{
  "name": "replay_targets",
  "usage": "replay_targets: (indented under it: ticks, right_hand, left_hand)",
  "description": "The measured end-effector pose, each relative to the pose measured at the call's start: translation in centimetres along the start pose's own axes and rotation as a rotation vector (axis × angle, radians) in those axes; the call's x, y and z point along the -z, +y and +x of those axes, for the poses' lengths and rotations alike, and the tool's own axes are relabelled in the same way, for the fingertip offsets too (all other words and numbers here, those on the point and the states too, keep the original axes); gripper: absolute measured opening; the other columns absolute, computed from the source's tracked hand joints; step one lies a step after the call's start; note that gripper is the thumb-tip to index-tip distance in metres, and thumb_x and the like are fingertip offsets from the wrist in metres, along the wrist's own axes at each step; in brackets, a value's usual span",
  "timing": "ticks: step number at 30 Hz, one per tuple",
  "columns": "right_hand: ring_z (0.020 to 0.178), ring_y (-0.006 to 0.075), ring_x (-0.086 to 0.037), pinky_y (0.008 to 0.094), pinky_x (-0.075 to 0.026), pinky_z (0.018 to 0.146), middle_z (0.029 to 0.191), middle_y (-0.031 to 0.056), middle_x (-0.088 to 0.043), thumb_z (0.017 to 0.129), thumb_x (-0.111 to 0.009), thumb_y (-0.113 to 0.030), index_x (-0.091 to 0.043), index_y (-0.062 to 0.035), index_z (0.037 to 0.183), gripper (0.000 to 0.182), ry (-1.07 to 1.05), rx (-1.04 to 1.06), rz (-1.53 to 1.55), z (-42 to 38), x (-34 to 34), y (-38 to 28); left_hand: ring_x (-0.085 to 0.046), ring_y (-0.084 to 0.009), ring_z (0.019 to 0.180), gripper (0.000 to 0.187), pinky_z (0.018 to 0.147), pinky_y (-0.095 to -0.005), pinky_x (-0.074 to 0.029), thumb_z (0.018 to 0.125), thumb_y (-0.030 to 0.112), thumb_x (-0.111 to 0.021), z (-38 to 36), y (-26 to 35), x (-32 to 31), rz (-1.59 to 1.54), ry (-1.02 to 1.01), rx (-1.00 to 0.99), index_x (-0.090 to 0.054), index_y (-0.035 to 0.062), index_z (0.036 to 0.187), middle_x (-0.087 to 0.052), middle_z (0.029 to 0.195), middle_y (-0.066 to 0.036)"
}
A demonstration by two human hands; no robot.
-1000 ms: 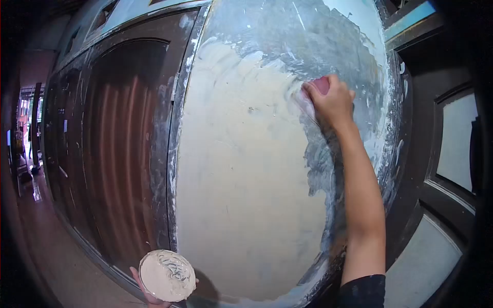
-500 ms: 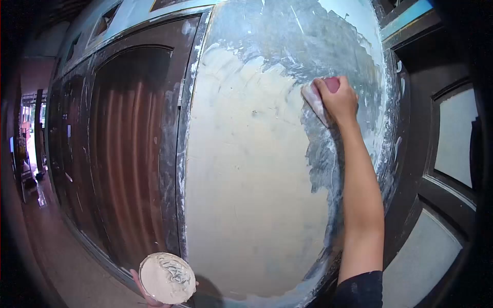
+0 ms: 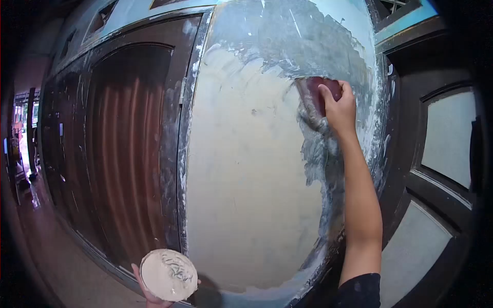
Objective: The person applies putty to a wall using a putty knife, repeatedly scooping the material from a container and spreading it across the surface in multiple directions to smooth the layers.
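Head view: clamped on scraper (image 3: pixel 312 96) with right hand (image 3: pixel 340 107), at upper right of patch (image 3: pixel 251 179); cupping tub (image 3: pixel 168 275) in left hand (image 3: pixel 155 301), off lower left of patch. Expect light, bendy scraper, pinch back edge; likely heavier tub, support underneath.

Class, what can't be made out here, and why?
In the head view:
Most of the left hand: behind the cream paste disc.
Part of the dark red spreader: covered by the right hand.
Rest of dark sleeve: cut off by bottom edge.
Objects in bright far-left opening: too small.
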State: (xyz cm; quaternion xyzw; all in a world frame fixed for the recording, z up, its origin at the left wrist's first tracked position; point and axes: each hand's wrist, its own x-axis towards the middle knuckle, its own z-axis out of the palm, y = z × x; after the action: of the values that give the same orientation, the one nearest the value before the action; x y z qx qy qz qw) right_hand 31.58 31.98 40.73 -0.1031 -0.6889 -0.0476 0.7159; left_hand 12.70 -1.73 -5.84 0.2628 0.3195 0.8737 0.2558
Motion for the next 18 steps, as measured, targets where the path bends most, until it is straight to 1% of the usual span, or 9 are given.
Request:
replay_targets:
  ticks: [2, 3, 4, 5, 7, 8, 12, 15, 18]
  right_hand:
    - [0.086, 0.0243, -0.072, 0.0340, -0.056, 0.080, 0.096, 0.0162, -0.074, 0.095, -0.075, -0.015, -0.065, 0.0016, 0.112, 0.027, -0.102, 0.054, 0.222, -3.7, 0.5, -3.6]
    - [0.087, 0.0224, -0.072, 0.0326, -0.056, 0.080, 0.098, 0.0155, -0.074, 0.096, -0.072, -0.010, -0.065, 0.0018, 0.114, 0.023, -0.181, 0.056, 0.354, -5.8, 0.8, -5.3]
    - [0.088, 0.0201, -0.071, 0.0314, -0.055, 0.080, 0.101, 0.0152, -0.072, 0.097, -0.068, -0.003, -0.067, 0.0009, 0.113, 0.017, -0.268, 0.082, 0.397, -8.2, 1.3, -7.5]
    - [0.091, 0.0251, -0.070, 0.0334, -0.056, 0.083, 0.103, 0.0158, -0.071, 0.093, -0.066, 0.001, -0.069, -0.0012, 0.112, 0.019, -0.399, 0.065, 0.345, -10.5, 2.0, -9.1]
    - [0.090, 0.0314, -0.061, 0.0389, -0.051, 0.080, 0.099, 0.0056, -0.071, 0.082, -0.067, 0.008, -0.071, -0.0086, 0.112, 0.034, -0.591, 0.490, 0.201, -13.8, 3.0, -12.2]
    - [0.093, 0.0267, -0.060, 0.0404, -0.045, 0.079, 0.099, -0.0010, -0.072, 0.082, -0.066, 0.002, -0.071, -0.0140, 0.113, 0.036, -0.700, 0.617, 0.114, -15.5, 3.1, -12.7]
    - [0.105, 0.0231, -0.061, 0.0398, -0.045, 0.081, 0.113, -0.0039, -0.071, 0.087, -0.067, -0.015, -0.070, -0.0181, 0.116, 0.030, -0.867, 0.886, -0.086, -21.2, 5.2, -15.5]
    - [0.108, 0.0218, -0.060, 0.0407, -0.046, 0.080, 0.116, -0.0049, -0.069, 0.087, -0.067, -0.018, -0.069, -0.0189, 0.119, 0.032, -0.879, 0.894, -0.115, -23.6, 6.3, -16.1]
    - [0.108, 0.0213, -0.060, 0.0412, -0.047, 0.080, 0.114, -0.0050, -0.069, 0.087, -0.068, -0.019, -0.069, -0.0183, 0.118, 0.031, -0.895, 0.898, -0.102, -24.0, 7.3, -17.0]
  left_hand:
    - [-0.061, -0.0599, 0.112, 0.113, 0.091, -0.0844, -0.046, 0.080, 0.097, -0.036, 0.7, 1.3, -1.3, -0.687, -0.043, 0.258, -0.045, 0.0116, 0.153, -0.057, 0.140, -0.030]
    - [-0.061, -0.0573, 0.115, 0.109, 0.091, -0.0845, -0.045, 0.082, 0.096, -0.035, 1.2, 2.1, -1.7, -0.469, -0.263, 0.199, -0.048, 0.0118, 0.151, -0.057, 0.143, -0.026]
    - [-0.061, -0.0570, 0.117, 0.108, 0.092, -0.0846, -0.045, 0.082, 0.095, -0.036, 1.7, 2.5, -2.2, -0.516, -0.256, 0.211, -0.048, 0.0122, 0.151, -0.058, 0.142, -0.026]
    - [-0.061, -0.0583, 0.115, 0.110, 0.091, -0.0826, -0.047, 0.083, 0.095, -0.034, 2.1, 3.4, -3.3, -0.601, -0.223, 0.239, -0.047, 0.0101, 0.151, -0.057, 0.141, -0.028]
    - [-0.061, -0.0590, 0.114, 0.110, 0.092, -0.0797, -0.049, 0.084, 0.095, -0.033, 3.0, 5.2, -5.4, -0.724, -0.190, 0.270, -0.045, 0.0077, 0.151, -0.056, 0.141, -0.029]
    - [-0.061, -0.0560, 0.116, 0.109, 0.094, -0.0792, -0.049, 0.086, 0.093, -0.032, 3.9, 5.2, -5.3, -0.623, -0.320, 0.206, -0.046, 0.0063, 0.150, -0.057, 0.141, -0.027]
    - [-0.061, -0.0467, 0.123, 0.104, 0.100, -0.0687, -0.052, 0.091, 0.089, -0.029, 5.1, 6.3, -6.8, -0.562, -0.320, 0.194, -0.047, 0.0052, 0.150, -0.058, 0.142, -0.024]
    - [-0.063, -0.0367, 0.127, 0.091, 0.110, -0.0537, -0.050, 0.098, 0.079, -0.032, 5.2, 6.4, -7.5, -0.634, -0.354, 0.177, -0.054, 0.0045, 0.146, -0.061, 0.143, -0.018]
    - [-0.063, -0.0372, 0.127, 0.091, 0.109, -0.0538, -0.050, 0.099, 0.079, -0.032, 5.5, 5.9, -7.6, -0.634, -0.329, 0.194, -0.054, 0.0043, 0.146, -0.061, 0.144, -0.018]
